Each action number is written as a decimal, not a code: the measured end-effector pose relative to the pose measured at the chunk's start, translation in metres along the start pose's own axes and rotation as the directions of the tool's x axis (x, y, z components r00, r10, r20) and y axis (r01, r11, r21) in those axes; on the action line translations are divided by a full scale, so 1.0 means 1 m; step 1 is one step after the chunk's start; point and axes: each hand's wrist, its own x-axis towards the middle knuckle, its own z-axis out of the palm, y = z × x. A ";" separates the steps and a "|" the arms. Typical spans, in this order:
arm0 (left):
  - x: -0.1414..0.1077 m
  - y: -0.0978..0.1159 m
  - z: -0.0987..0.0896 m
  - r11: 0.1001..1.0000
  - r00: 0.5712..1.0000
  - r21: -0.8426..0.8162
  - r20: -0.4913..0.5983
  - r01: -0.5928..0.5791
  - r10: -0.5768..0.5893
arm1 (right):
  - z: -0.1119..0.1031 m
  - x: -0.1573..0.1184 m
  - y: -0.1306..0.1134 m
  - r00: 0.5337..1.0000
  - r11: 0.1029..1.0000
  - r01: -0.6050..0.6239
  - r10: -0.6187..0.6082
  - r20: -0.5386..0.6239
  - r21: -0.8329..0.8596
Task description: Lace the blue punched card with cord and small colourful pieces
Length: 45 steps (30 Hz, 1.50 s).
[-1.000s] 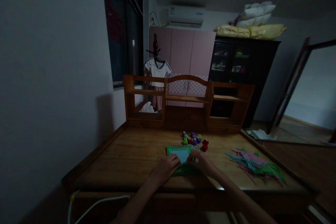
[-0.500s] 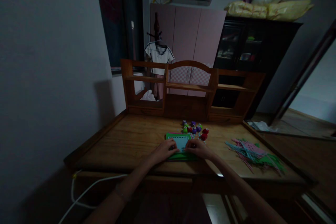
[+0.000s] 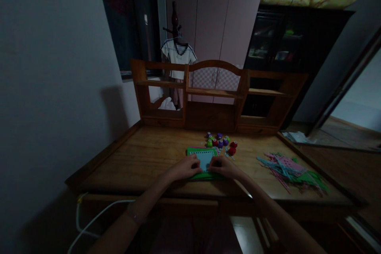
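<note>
A light blue sheet (image 3: 205, 160) with a row of small marks along its far edge lies on top of green sheets (image 3: 191, 150) at the front of the desk. My left hand (image 3: 187, 166) is at its left side, fingers curled and closed on the edge. At the right side, my right hand (image 3: 225, 166) has thumb and fingers pinched on the sheet's near right part. The fingertips are dim and partly hidden. Just beyond are several small round red, green and purple pieces with white eye-like spots, among them a red one (image 3: 232, 151) and a green one (image 3: 209, 143).
A heap of pink, blue and green paper strips (image 3: 293, 170) lies on the right of the wooden desk (image 3: 131, 158). Tiny paper bits lie around the round pieces. A wooden shelf unit (image 3: 214, 92) stands along the back edge. A white cable (image 3: 101, 216) hangs at the front left.
The view has tipped slightly downward. Both hands stay on the light blue sheet, with only a slight shift of the fingers.
</note>
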 end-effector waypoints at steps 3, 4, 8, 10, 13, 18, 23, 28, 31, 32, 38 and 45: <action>0.004 0.003 -0.004 1.000 0.999 0.023 0.052 -0.012 0.010 | 0.000 -0.001 0.002 1.000 1.000 -0.002 0.002 0.003 -0.002; 0.005 0.003 -0.004 0.999 0.998 0.030 0.064 -0.012 0.010 | 0.000 -0.001 0.002 1.000 1.000 0.000 0.000 -0.001 -0.011; 0.007 -0.001 -0.004 0.999 0.997 0.044 0.078 -0.023 0.020 | 0.000 -0.001 0.002 1.000 0.999 0.003 -0.003 -0.011 -0.038; 0.007 -0.003 -0.003 0.999 0.997 0.041 0.074 -0.033 0.030 | -0.001 -0.001 0.000 1.000 0.999 -0.006 0.006 -0.005 -0.041; 0.006 -0.003 -0.003 0.998 0.997 0.040 0.071 -0.045 0.042 | -0.002 -0.001 -0.004 1.000 0.999 -0.016 0.016 -0.001 -0.044; 0.005 -0.003 0.000 0.996 0.996 0.057 0.057 -0.074 0.071 | -0.002 -0.002 -0.005 1.000 0.998 0.008 -0.009 -0.008 -0.060; 0.004 -0.006 0.003 0.991 0.994 0.075 0.038 -0.107 0.104 | 0.002 -0.002 0.001 1.000 0.995 0.009 -0.012 -0.026 -0.099; -0.006 0.000 0.005 0.995 0.994 0.025 -0.039 -0.098 0.098 | 0.004 -0.005 0.003 0.998 0.992 0.031 -0.038 -0.057 -0.125; -0.015 0.004 0.008 0.994 0.986 -0.043 -0.138 -0.101 0.094 | 0.005 -0.010 0.000 0.994 0.992 0.045 -0.056 -0.092 -0.118; -0.017 0.005 0.010 0.993 0.983 -0.069 -0.163 -0.098 0.086 | 0.006 -0.012 -0.001 0.993 0.992 0.051 -0.063 -0.102 -0.113; -0.017 -0.002 0.014 0.983 0.980 -0.174 -0.200 -0.057 0.022 | 0.011 -0.018 -0.003 0.981 0.992 0.070 -0.088 -0.173 -0.109; -0.018 -0.009 0.009 0.965 0.988 -0.260 -0.157 -0.032 -0.009 | 0.011 -0.018 -0.003 0.982 0.990 0.060 -0.083 -0.171 -0.131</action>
